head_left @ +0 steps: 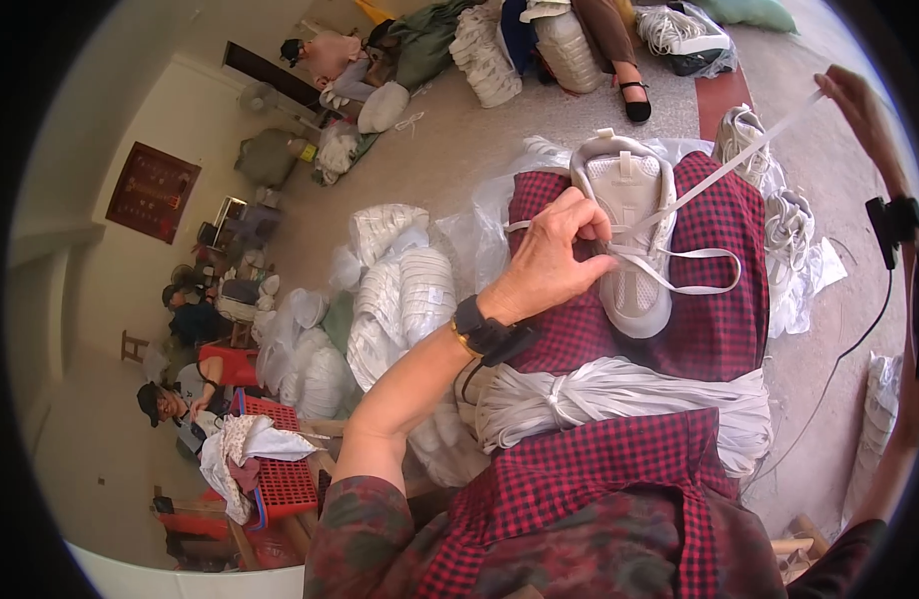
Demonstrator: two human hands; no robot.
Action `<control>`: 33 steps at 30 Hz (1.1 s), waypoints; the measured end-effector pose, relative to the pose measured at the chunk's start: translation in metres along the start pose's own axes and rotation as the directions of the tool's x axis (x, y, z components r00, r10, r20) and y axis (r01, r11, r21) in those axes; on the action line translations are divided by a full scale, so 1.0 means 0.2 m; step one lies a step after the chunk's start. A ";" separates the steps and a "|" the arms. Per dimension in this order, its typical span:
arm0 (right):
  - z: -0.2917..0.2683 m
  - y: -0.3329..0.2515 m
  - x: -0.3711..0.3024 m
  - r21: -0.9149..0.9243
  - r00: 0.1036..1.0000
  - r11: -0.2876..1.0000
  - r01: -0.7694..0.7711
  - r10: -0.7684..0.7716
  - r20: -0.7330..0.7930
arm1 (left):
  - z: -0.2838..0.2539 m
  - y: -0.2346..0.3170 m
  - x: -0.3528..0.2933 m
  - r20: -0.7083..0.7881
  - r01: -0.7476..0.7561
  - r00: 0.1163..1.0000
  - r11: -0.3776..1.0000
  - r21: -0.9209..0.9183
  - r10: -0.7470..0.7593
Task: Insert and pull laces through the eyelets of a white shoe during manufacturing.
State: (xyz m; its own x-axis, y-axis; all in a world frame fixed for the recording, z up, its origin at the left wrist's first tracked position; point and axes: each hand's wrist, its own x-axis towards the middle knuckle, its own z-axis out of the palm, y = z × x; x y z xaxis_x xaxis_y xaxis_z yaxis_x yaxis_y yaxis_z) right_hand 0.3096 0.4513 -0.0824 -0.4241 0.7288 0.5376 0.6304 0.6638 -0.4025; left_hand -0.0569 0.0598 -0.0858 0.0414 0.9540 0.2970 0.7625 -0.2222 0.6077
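A light grey sneaker (636,312) rests on the red-and-black checked apron (720,215) over my lap, its toe toward me. My left hand (557,245) is closed at the sneaker's left side, thumb and fingers pinching the lace by the eyelets. Up at the far right, my right hand (855,105) grips the other stretch of the flat white shoelace (744,156), which runs taut from the shoe. A loose loop of lace hangs over the shoe's right side. Across my lap, nearer to me, lies a tied bundle of white laces (629,399).
Wrapped stacks of pale shoe parts (426,290) stand to my left. Finished-looking sneakers (787,222) lie on plastic at the right. A red basket (286,484) holds cloth. Several people sit farther off. A black cable (837,369) hangs by my right arm.
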 end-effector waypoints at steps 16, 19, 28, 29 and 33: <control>0.10 -1.51 -0.73 0.631 0.502 0.775 -0.032 -0.533 0.681 | -0.08 -0.12 -0.19 -0.178 0.001 0.984 1.000 0.014 0.001; 0.03 -1.52 -0.67 0.616 0.611 0.774 -0.144 -0.421 0.671 | -0.07 -0.14 -0.21 -0.247 -0.071 0.966 0.996 0.045 0.080; 0.08 -1.35 -0.58 0.847 0.768 0.423 -0.321 -0.407 0.494 | -0.02 -0.09 -0.16 -0.243 -0.103 0.966 0.993 -0.061 0.086; 0.09 -1.35 -0.60 0.853 0.760 0.352 -0.385 -0.403 0.509 | -0.02 -0.08 -0.16 -0.218 -0.077 0.974 0.993 -0.092 0.055; 0.07 -1.43 -0.64 0.828 0.739 0.400 -0.392 -0.399 0.543 | 0.03 -0.04 -0.15 -0.203 -0.119 0.973 0.992 -0.033 0.110</control>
State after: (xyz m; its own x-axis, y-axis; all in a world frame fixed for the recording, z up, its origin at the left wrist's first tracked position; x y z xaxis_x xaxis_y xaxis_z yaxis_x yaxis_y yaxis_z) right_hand 0.1737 0.1708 -0.0468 -0.9179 0.3650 0.1559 -0.1201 0.1191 -0.9856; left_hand -0.0597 0.0335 -0.1036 -0.0073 0.8629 0.5053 0.7304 -0.3405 0.5921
